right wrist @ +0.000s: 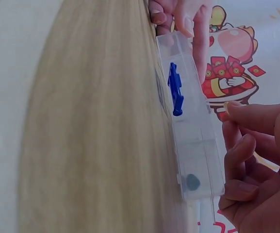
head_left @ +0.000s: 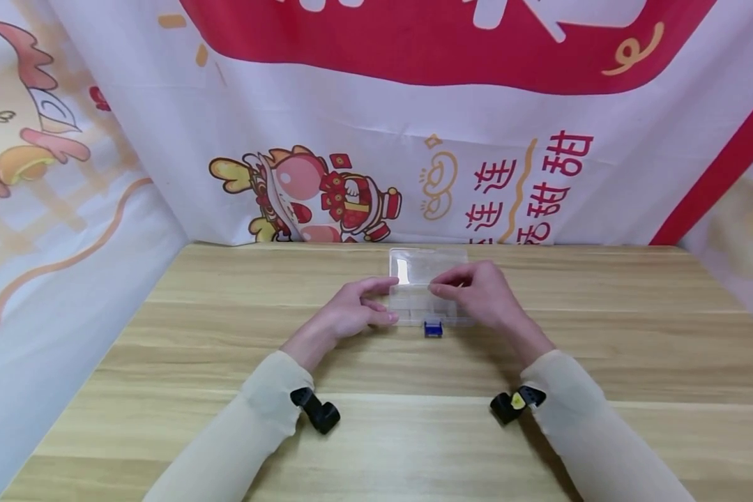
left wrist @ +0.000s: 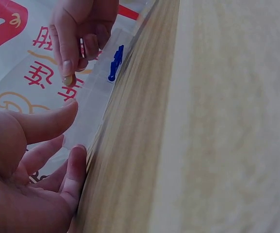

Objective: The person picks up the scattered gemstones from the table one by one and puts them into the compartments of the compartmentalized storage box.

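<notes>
Right grip [head_left: 486, 295] pinched a small yellowish piece [left wrist: 69, 80], discernible only from the wrists; left grip [head_left: 350, 311] spread at clear box [right wrist: 190, 128]. Right-wrist view alone showed a dark disc [right wrist: 193, 182] inside.

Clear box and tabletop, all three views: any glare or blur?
Head view: hard white glare on the clear box, softer sheen on the near tabletop; left wrist: tabletop grain smeared; right wrist: tabletop smeared too, dark spot at the box's near end too soft to identify.

Clear open box [right wrist: 196, 128] with blue latch [head_left: 433, 329] on the table [head_left: 376, 446], small yellowish piece [left wrist: 69, 80] in the right hand [head_left: 484, 296]
</notes>
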Tool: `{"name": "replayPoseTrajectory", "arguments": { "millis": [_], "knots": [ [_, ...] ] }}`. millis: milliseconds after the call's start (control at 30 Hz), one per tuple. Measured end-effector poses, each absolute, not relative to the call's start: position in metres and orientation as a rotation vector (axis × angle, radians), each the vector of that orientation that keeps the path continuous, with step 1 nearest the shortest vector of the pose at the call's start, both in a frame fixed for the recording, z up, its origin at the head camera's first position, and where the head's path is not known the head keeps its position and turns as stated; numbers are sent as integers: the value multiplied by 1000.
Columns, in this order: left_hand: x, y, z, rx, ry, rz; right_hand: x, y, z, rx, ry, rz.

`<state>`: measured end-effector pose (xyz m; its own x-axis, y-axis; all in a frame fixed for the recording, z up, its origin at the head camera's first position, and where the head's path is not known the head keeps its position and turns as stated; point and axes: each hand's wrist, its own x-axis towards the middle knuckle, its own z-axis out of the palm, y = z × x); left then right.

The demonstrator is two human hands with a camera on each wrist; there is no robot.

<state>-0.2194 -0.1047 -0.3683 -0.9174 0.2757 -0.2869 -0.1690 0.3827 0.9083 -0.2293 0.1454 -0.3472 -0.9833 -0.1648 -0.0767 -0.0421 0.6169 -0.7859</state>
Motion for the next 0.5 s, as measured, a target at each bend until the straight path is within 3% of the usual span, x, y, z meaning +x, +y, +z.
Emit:
{"name": "replayPoseTrajectory", "arguments": {
  "millis": [500],
  "knots": [
    [-221, -104, -369, 93, 2246, 1575, -230, 141, -350, -166, 2725, -1154]
  ]
}}
